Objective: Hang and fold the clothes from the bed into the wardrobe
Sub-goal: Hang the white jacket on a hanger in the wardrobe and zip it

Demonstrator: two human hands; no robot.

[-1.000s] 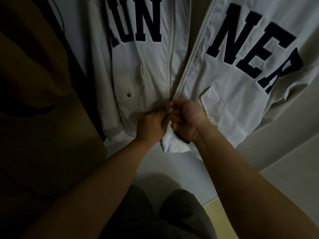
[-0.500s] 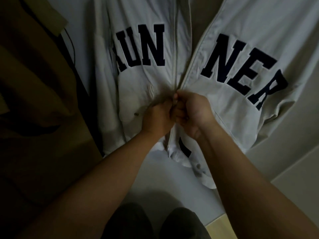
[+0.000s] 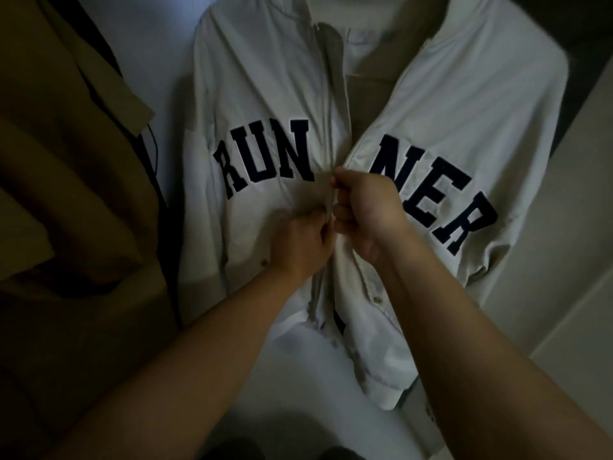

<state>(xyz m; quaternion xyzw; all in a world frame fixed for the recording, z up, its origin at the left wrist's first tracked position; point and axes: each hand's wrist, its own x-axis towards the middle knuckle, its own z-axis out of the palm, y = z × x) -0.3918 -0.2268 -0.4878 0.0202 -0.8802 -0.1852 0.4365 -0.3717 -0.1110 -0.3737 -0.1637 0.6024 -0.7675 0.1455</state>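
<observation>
Head view: the jacket point(image 3: 265, 94), judged soft and light, is hanging beside a brown coat point(image 3: 66, 161); its zipper point(image 3: 330, 127) is being pinched at chest level by the right hand point(image 3: 368, 207), the fabric below being gripped by the left hand point(image 3: 300, 244).

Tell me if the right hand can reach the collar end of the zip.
Probably yes: the right hand pinches the zip of the jacket at chest height, and the track above is bare up to the collar end.
</observation>
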